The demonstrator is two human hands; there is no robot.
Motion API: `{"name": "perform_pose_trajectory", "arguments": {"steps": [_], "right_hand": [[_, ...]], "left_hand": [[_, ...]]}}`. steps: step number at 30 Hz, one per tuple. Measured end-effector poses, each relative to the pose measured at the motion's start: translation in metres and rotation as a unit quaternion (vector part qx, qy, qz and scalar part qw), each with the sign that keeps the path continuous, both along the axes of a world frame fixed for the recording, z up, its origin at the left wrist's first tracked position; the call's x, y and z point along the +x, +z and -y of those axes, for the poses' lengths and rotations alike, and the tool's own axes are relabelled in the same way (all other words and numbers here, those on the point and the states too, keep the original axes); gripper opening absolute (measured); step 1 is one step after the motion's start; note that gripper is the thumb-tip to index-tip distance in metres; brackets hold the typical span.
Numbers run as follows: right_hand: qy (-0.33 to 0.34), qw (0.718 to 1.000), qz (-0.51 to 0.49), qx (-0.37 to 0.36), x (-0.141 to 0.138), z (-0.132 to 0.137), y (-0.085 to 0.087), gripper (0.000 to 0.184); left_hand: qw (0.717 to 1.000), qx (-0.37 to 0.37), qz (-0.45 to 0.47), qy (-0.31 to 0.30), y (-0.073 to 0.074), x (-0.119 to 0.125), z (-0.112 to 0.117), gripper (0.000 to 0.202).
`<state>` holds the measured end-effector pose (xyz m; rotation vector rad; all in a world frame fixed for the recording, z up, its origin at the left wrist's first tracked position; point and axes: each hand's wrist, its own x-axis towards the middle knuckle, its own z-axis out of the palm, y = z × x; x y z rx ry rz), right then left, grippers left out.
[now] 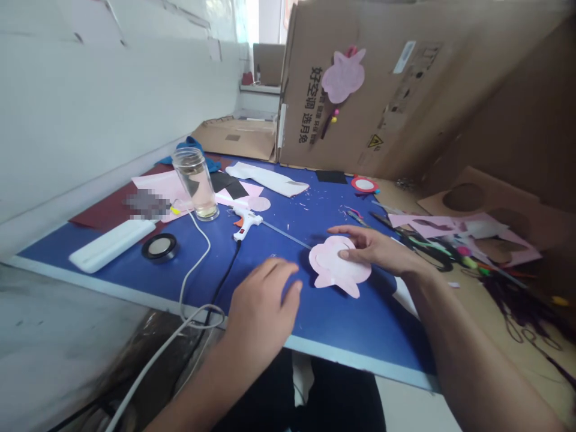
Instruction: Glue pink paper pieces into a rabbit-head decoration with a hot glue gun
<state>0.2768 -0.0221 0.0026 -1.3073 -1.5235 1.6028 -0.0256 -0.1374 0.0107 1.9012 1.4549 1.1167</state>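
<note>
My right hand (373, 249) lies on a pink felt cut-out (335, 267) with ear-like lobes, fingers stretched and pressing it flat on the blue table (342, 324). My left hand (263, 306) hovers just left of the cut-out, fingers loosely curled downward, holding nothing that I can see. A white glue gun (246, 221) lies on the table beyond the left hand, its black cord (222, 282) running toward me.
A glass jar (195, 183) with a little liquid, a white power bank (110, 245), a round black lid (159, 246) and a white cable (193, 270) sit at left. Felt scraps, scissors (427, 249) and beads crowd the right. A cardboard box (360, 84) stands behind, a similar pink shape pinned on it.
</note>
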Motion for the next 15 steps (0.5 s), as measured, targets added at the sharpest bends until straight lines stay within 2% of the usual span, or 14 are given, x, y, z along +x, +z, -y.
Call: {"name": "perform_pose_trajectory", "arguments": {"steps": [3, 7, 11, 15], "right_hand": [[-0.051, 0.998, -0.019, 0.008, 0.003, -0.003, 0.000, 0.080], [-0.086, 0.996, -0.020, 0.027, 0.011, -0.016, 0.005, 0.079], [-0.094, 0.993, -0.010, 0.071, 0.016, -0.047, 0.003, 0.075], [-0.110, 0.991, -0.008, 0.082, 0.018, -0.079, -0.006, 0.074]], "left_hand": [[0.988, 0.032, -0.125, 0.086, 0.005, 0.005, -0.045, 0.021], [0.942, -0.043, -0.276, 0.184, 0.009, -0.023, -0.083, 0.028], [0.915, -0.115, -0.336, 0.194, 0.004, -0.048, -0.103, 0.036], [0.903, -0.126, -0.362, 0.194, -0.007, -0.050, -0.117, 0.032]]}}
